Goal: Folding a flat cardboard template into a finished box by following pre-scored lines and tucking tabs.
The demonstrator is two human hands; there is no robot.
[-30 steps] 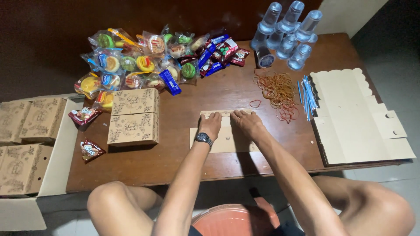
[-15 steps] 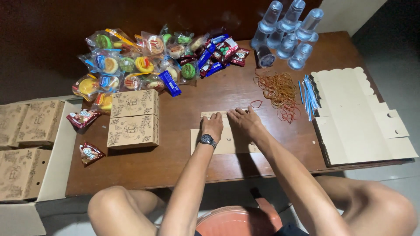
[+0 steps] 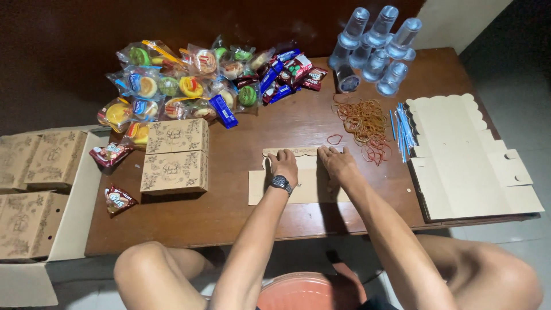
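Observation:
A flat, unfolded brown cardboard box blank [image 3: 298, 186] lies on the wooden table [image 3: 258, 218] in front of me. My left hand [image 3: 283, 165], with a dark wristwatch, presses down on its far left part. My right hand [image 3: 337, 162] presses on its far right part, fingers spread near the scalloped edge. Neither hand lifts anything. A single red rubber band [image 3: 334, 139] lies just beyond my right hand.
Two folded printed boxes [image 3: 175, 155] stand to the left. Wrapped snacks [image 3: 189, 80] are heaped at the back, plastic cups [image 3: 376, 49] at back right. Rubber bands [image 3: 364, 120], blue straws [image 3: 403, 129] and a stack of box blanks [image 3: 470, 166] lie right. A carton with boxes [image 3: 34, 195] sits left.
Both hands have stayed on the flat box blank, shifting only slightly along its far edge. Everything else is as before.

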